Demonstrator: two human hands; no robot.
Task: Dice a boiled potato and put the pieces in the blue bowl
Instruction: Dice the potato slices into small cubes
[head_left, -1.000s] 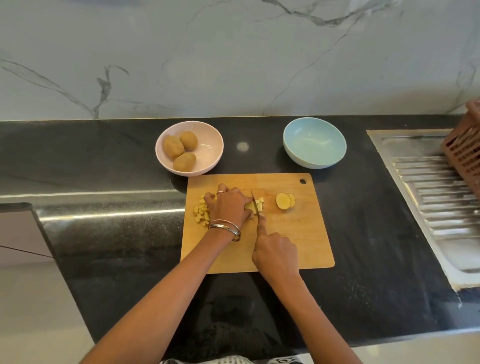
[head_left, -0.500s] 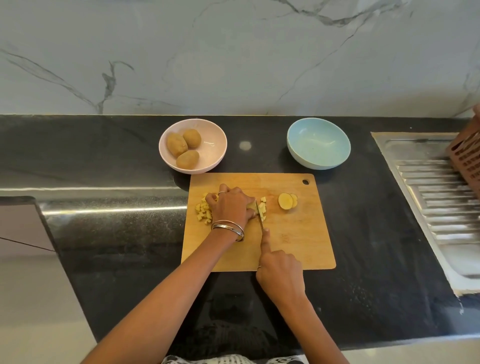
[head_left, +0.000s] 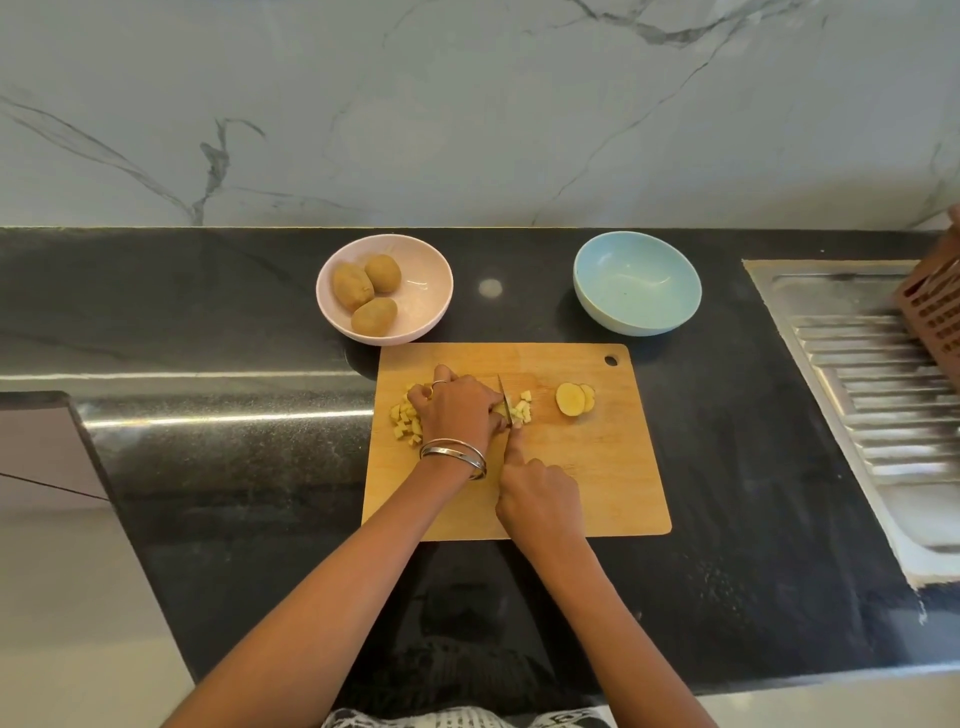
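Three whole potatoes (head_left: 368, 294) sit in pink bowl (head_left: 385, 288); blue bowl (head_left: 637, 282) holds nothing. On cutting board (head_left: 571, 467): left hand (head_left: 457, 405) clenched over potato, right hand (head_left: 537, 493) grasping knife (head_left: 504, 397), dice (head_left: 406, 418) left, slices (head_left: 574, 399) right.

Head view, steeply down over counter (head_left: 218, 467)

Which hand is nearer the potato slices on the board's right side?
Right. The right hand holds the knife below and left of the slices; the left hand sits further left, pressing the potato being cut, with the blade between it and them.
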